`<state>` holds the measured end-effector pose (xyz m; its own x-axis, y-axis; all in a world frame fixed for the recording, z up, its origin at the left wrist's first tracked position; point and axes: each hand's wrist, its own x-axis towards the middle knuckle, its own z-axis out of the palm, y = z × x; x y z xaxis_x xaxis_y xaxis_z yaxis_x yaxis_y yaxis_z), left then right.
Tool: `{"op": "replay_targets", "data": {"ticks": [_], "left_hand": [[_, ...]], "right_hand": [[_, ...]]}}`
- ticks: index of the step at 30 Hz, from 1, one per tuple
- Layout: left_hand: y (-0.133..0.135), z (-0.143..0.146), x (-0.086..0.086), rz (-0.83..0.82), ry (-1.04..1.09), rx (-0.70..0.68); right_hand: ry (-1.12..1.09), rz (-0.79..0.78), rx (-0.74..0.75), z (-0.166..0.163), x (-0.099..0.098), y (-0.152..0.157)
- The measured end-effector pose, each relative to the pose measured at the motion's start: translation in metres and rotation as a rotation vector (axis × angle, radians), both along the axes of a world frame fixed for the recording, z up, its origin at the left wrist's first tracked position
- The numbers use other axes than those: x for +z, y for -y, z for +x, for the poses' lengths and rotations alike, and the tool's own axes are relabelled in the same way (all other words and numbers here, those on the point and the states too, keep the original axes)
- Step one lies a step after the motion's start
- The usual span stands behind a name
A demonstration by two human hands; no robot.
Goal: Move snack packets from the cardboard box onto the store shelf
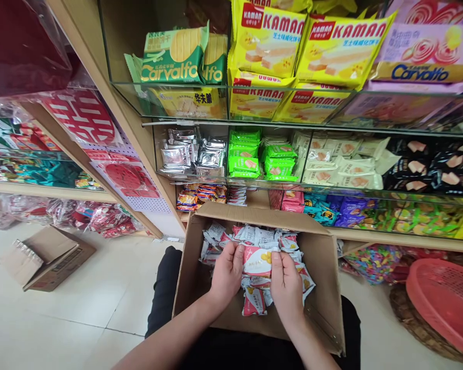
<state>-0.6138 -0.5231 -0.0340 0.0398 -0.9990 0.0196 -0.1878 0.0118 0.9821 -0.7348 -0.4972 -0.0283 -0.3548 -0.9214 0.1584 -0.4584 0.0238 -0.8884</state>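
Left hand [227, 275] and right hand [286, 288] pinched a pink-and-white rectangular plastic packet [256, 261], which risked tearing if tugged hard.

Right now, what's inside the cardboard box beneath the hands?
Loose pink-and-white packets lie piled inside; the left hand, right hand and upper packets cover whatever lies deeper.

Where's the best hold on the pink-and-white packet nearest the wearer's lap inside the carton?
Probably across its middle, pinched by both side edges from above: the packet lies with its printed face up and showing, and the carton is open on top.
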Motion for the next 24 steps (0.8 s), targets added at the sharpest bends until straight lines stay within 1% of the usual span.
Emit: {"op": "replay_targets", "data": {"ticks": [4,6,7,9,11,12,13,15,17,18,19,21,23,24], "left_hand": [[0.0,0.003,0.012,-0.054,0.037,-0.039],[-0.001,0.005,0.016,-0.079,0.073,-0.04],[-0.001,0.007,0.017,-0.089,0.094,-0.034],[-0.001,0.01,0.02,-0.113,0.144,-0.05],[0.003,0.017,0.024,-0.158,0.219,-0.117],[0.007,0.022,0.028,-0.203,0.275,-0.161],[0.013,0.028,0.032,-0.268,0.348,-0.209],[0.03,0.043,0.043,-0.43,0.539,-0.297],[0.053,0.059,0.055,-0.568,0.782,-0.398],[0.065,0.066,0.061,-0.602,0.899,-0.431],[0.076,0.071,0.065,-0.615,1.014,-0.462],[0.095,0.078,0.071,-0.57,1.22,-0.493],[0.109,0.08,0.073,-0.458,1.353,-0.545],[0.114,0.079,0.072,-0.4,1.384,-0.576]], "right_hand": [[0.001,-0.053,-0.034,-0.001,0.001,-0.002],[0.079,-0.041,0.016,-0.002,0.003,-0.002],[0.144,-0.027,0.078,-0.003,0.004,-0.001],[0.295,0.015,0.253,-0.006,0.007,0.0],[0.401,0.073,0.426,-0.011,0.011,0.002],[0.41,0.096,0.47,-0.015,0.014,0.004],[0.383,0.102,0.468,-0.02,0.017,0.008],[0.215,0.045,0.355,-0.033,0.025,0.02],[-0.077,-0.064,0.21,-0.047,0.033,0.039],[-0.235,-0.109,0.176,-0.053,0.037,0.051],[-0.381,-0.132,0.18,-0.059,0.04,0.064],[-0.604,-0.102,0.257,-0.064,0.044,0.093],[-0.73,0.027,0.343,-0.064,0.042,0.121],[-0.761,0.106,0.364,-0.062,0.039,0.135]]}}
